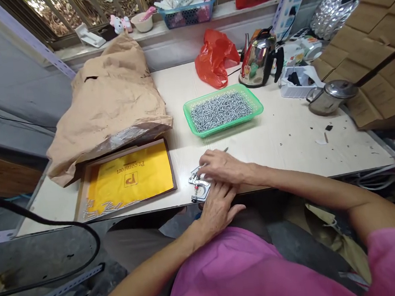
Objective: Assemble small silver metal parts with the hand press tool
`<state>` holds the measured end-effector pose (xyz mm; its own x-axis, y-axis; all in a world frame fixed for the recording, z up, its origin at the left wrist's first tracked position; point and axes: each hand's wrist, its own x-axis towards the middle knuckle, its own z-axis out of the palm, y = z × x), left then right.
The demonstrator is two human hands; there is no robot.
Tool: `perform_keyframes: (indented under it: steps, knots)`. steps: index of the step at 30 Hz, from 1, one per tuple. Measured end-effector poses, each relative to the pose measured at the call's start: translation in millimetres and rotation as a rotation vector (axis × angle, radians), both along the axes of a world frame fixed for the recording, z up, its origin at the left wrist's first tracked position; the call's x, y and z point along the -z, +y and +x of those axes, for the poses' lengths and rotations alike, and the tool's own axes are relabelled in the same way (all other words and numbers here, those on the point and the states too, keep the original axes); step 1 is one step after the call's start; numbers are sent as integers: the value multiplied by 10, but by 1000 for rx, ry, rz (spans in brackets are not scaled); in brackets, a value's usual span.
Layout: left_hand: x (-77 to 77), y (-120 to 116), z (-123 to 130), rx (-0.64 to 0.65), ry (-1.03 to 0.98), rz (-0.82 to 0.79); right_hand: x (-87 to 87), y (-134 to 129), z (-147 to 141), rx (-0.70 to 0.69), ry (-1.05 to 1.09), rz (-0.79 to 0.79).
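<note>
Metal fixture [201, 190] lies at the front edge of the pale surface [268, 135], its dark end knob close to that edge. Open room runs from it back to the green tray [191, 129], and a wider stretch spreads toward the right corner, dotted with small dark scraps. To the left, the shallow cardboard box [172, 168] comes near the front edge.

The fixture is flat, silvery and curved, with a red part and a small spring. The tray is thin plastic, full of shiny metal pins [220, 111]; a smooth yellow bag [151, 170] lines the box, beneath crumpled brown paper [109, 91].

The person's right grip [223, 166] arches over the fixture, fingers bent down onto it; the left grip [219, 206] sits at its right side, thumb spread, fingertips hidden beneath the other. I cannot tell how far either is closed.
</note>
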<state>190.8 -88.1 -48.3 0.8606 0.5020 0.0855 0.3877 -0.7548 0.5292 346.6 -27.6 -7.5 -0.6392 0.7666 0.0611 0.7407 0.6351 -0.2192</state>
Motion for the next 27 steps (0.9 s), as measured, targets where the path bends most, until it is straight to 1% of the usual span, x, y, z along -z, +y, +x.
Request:
perform_keyframes:
  steps: [2,4,8,10,12,13,15,16,17,18,20,21,22,23,24,26,27]
  knots:
    - [24,-38,-12,-6,15,-10,-10,-35,-207,-184,14,-29]
    - [61,-90,-31,-12,28,-10,43,-71,-375,-276,3,-51]
    - [205,-150,-49,26,23,63,249,-91,-585,-286,16,-37]
    - [263,-152,-39,45,41,112,291,-79,-630,-310,102,-23]
    - [251,-144,-35,66,41,157,224,-66,-619,-302,269,-9]
    - [211,-132,-52,76,28,178,147,-57,-586,-268,375,13]
    - [63,-70,-166,68,-9,218,-75,-18,-462,-137,561,113]
    - [-36,-13,-280,32,-20,232,-205,16,-373,-45,620,192]
    - [-144,65,-437,-33,-17,240,-335,59,-268,61,640,275]
    - [-253,162,-636,-129,1,245,-454,114,-151,173,629,354]
    - [-448,401,-1136,-411,88,243,-619,252,100,377,572,430]
    - [-525,528,-1415,-580,164,260,-653,331,226,451,542,438]
    - [-583,651,-1696,-708,255,278,-652,413,346,496,512,432]
    - [-623,760,-1965,-806,339,289,-620,493,454,513,477,420]
    - [-644,852,-2209,-860,424,280,-565,565,546,508,437,412]
    - [-643,973,-2591,-882,517,234,-424,661,666,471,361,411]
    - [-629,1006,-2721,-870,538,212,-360,674,690,456,336,412]
